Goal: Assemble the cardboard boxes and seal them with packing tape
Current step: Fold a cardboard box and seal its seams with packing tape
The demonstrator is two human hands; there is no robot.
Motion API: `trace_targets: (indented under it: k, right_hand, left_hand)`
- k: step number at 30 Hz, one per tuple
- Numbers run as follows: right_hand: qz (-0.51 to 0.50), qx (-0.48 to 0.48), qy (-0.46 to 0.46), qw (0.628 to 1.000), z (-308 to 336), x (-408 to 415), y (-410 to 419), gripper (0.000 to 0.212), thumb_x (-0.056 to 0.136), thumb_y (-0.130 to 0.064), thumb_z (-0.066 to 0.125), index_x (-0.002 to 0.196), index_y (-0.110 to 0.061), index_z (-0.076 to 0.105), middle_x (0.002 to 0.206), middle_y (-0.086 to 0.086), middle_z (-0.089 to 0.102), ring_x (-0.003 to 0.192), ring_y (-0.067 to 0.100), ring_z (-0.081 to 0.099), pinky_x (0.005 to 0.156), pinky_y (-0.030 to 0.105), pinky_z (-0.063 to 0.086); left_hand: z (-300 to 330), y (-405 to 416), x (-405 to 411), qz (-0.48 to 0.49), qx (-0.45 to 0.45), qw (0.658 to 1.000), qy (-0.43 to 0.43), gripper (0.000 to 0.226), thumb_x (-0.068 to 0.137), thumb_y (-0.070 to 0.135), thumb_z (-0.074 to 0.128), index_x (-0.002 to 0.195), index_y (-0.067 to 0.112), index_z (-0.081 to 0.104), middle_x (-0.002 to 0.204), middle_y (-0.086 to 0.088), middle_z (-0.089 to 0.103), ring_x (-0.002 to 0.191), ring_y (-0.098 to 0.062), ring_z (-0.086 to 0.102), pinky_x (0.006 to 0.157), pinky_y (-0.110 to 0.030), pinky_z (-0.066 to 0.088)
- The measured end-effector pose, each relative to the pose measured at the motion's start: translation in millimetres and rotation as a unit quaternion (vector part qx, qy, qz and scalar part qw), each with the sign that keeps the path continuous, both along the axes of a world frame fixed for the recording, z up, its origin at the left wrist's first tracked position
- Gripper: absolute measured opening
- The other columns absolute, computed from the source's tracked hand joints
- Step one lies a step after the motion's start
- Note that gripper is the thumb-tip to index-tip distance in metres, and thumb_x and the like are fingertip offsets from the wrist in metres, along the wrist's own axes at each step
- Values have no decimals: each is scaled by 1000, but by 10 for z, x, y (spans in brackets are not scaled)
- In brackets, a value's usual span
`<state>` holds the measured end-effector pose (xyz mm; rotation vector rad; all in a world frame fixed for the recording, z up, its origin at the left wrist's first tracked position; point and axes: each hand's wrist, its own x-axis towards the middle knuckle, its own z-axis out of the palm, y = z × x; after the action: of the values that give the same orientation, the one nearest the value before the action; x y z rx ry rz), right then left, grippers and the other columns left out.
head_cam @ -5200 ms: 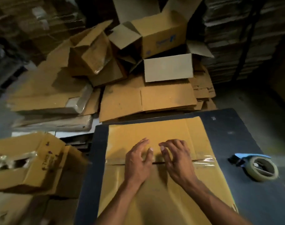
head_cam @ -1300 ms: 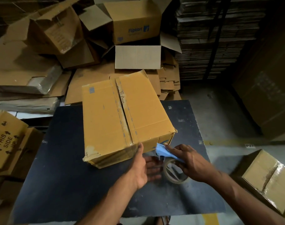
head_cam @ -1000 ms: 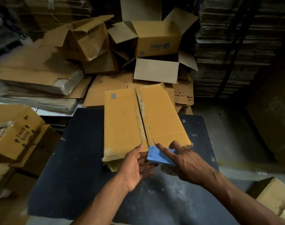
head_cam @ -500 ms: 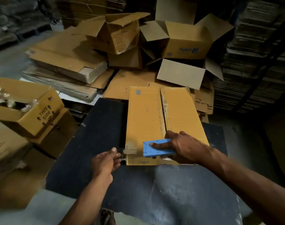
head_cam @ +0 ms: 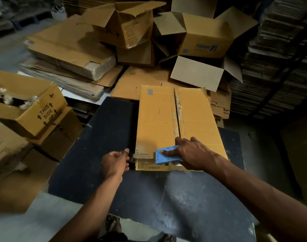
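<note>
Dark tabletop at lower centre, your two hands at the near end of the cardboard box.

Your left hand is curled into a pinch just left of the box's near corner; what it pinches is too small to tell. Your right hand grips the blue tape dispenser, forefinger laid straight along it, pressing it on the box's near edge. Beyond, in the upper frame, open cartons sit on flattened cardboard sheets.

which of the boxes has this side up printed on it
The box at the left edge, with arrows printed beside the words; the others show a blue logo or no such text.
</note>
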<state>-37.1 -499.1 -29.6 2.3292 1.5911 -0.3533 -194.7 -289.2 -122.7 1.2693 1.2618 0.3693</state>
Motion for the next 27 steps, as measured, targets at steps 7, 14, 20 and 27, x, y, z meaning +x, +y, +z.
trace_targets:
  k: [7,14,20,27]
  right_hand:
    - [6,-46,-31,998,27,-69,230,67,102,-27,57,157,-52,26,120,5,45,110,28,58,90,42,36]
    - [2,-62,-24,998,27,-62,271,71,101,-27,58,157,-53,23,120,3,44,111,27,57,91,43,38]
    - [-8,-62,-17,998,-1,-49,252,72,101,-28,58,157,-54,23,117,1,42,112,26,56,89,42,36]
    - [-10,-66,-10,998,-25,20,245,73,101,-29,59,157,-54,20,119,0,41,113,23,54,86,39,33]
  left_hand:
    - [-338,103,18,-59,-34,996,52,29,94,33,77,90,5,72,70,-3,76,53,-16,61,47,-26,47]
    - [-451,75,47,-69,-128,989,38,29,97,33,73,95,5,71,86,-8,78,54,-13,55,42,-21,34]
    - [-408,-6,47,-28,-63,998,2,26,98,30,72,91,5,70,83,-8,75,63,-18,60,51,-26,41]
    - [-414,71,-51,-33,54,998,-30,26,92,44,74,85,20,69,76,0,76,75,-24,73,76,-49,61]
